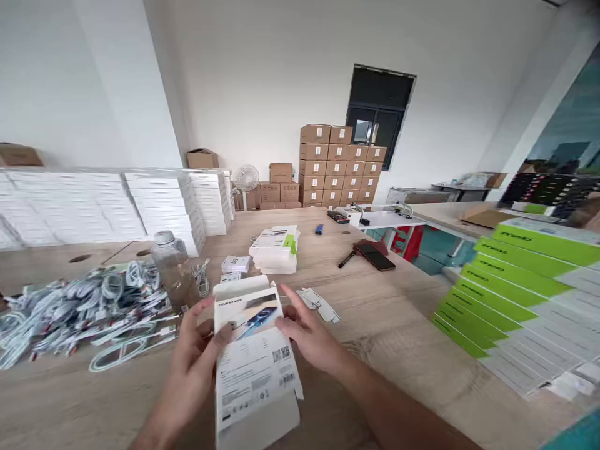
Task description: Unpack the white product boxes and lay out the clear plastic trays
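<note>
A white printed product box, unfolded with its flaps open, is held over the wooden table near the front edge. My left hand grips its left side, thumb on the printed face. My right hand touches its right edge with fingers spread. A white plastic insert lies on the table just beyond my right hand.
A heap of coiled white cables lies at the left beside a clear bottle. Flat green-and-white boxes are fanned at the right. A small stack of boxes, a phone, a pen, and white cartons sit farther back.
</note>
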`<state>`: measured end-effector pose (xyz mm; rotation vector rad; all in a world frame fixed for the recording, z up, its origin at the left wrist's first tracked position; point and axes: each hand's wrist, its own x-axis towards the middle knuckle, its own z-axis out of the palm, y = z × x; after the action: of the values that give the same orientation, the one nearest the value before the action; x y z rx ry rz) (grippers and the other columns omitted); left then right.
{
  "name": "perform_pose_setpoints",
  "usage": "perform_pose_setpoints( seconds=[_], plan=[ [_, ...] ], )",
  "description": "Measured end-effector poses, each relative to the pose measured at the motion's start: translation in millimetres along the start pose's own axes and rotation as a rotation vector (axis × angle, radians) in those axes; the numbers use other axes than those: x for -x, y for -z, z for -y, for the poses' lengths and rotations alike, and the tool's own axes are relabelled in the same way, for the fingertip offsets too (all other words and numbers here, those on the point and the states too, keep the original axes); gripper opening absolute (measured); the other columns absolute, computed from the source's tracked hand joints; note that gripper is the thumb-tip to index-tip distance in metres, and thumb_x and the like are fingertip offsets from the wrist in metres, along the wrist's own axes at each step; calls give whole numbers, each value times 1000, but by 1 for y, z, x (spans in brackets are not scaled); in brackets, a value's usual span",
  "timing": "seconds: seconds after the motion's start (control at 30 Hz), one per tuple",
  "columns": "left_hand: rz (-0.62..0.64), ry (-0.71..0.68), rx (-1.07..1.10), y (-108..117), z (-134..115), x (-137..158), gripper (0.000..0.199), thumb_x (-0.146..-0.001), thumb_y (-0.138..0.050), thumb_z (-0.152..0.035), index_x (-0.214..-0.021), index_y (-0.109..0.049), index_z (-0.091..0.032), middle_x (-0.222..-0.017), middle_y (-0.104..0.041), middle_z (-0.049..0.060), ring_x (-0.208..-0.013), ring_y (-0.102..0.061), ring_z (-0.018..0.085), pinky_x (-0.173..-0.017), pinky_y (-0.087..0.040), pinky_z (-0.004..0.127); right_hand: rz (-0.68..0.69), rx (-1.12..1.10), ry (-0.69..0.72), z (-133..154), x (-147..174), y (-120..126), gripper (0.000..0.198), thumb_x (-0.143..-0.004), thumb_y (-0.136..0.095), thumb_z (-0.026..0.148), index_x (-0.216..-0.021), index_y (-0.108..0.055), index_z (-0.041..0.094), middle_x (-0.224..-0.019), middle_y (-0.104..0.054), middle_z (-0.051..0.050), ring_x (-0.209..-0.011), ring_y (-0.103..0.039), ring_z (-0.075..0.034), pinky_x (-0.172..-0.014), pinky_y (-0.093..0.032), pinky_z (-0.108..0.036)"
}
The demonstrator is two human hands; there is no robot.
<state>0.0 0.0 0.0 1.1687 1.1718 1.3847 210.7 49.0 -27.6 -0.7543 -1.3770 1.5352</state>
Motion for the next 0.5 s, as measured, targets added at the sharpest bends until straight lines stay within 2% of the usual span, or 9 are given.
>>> perform_pose_setpoints(
  seconds=[0.17, 0.23, 0.3, 0.4, 0.47, 0.5],
  plan=[
    [36, -15, 16, -1, -3, -1, 59, -83, -66, -45, -134, -39, -36, -108, -70, 3, -74, -68, 21, -57, -54, 27, 104, 19, -46, 12, 8, 2, 79, -84, -68, 29, -149, -25, 40, -113, -62, -3, -101, -60, -21, -85, -47, -36],
    [27, -5, 26, -1, -4, 0, 59, -81, -68, -46, -132, -42, -34, -101, -71, 2, -66, -65, 18, -54, -52, 25, 109, -3, -51, 14, 8, -2, 75, -82, -68, 24, -146, -31, 40, -108, -63, -2, -94, -62, -20, -78, -48, -32],
    [25, 17, 37, -1, -5, 1, 52, -79, -70, -47, -124, -49, -30, -95, -72, 0, -62, -63, 15, -52, -50, 22, 102, -20, -35, 14, 8, -6, 62, -81, -66, 21, -137, -44, 36, -97, -65, 0, -82, -63, -18, -69, -48, -28],
    [73, 69, 80, -1, -10, 4, 44, -78, -72, -45, -115, -55, -28, -94, -72, 0, -63, -63, 15, -53, -49, 21, 48, 24, 3, 9, 4, -9, 21, -89, -56, 34, -107, -63, 25, -73, -61, 2, -61, -59, -15, -53, -44, -25],
    [128, 101, 118, 0, -12, 6, 42, -78, -72, -42, -114, -56, -28, -94, -71, 0, -65, -64, 16, -55, -50, 22, -52, 81, 53, 6, 1, -5, 31, -94, -48, 47, -93, -66, 22, -64, -56, 2, -53, -53, -13, -48, -41, -24],
    [161, 115, 134, -1, -12, 7, 41, -78, -72, -41, -113, -56, -28, -94, -71, 0, -66, -64, 16, -56, -50, 23, -98, 107, 79, 5, -1, -2, 34, -93, -48, 50, -94, -66, 22, -64, -55, 3, -52, -51, -12, -48, -40, -24]
  ],
)
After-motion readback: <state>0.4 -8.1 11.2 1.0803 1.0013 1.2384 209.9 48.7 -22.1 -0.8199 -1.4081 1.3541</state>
